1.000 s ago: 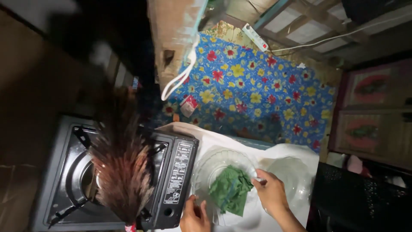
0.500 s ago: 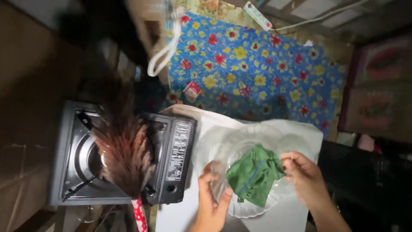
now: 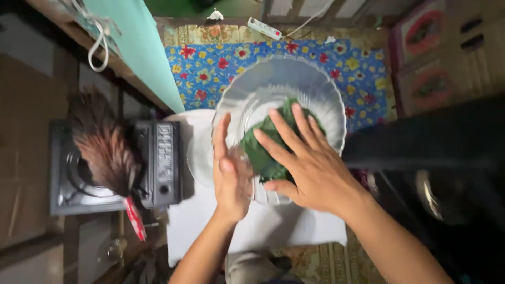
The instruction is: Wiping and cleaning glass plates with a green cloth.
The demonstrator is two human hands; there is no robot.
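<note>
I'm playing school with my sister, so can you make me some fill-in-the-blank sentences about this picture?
1. The right hand presses a ____ cloth against the clear glass plate.
2. The left hand steadies the plate's ____ edge, as the camera sees it.
3. A feather duster with a red handle lies across the black ____.
4. Behind the plate, the floor covering is blue with a pattern of ____.

Missing words: green; left; stove; flowers
</note>
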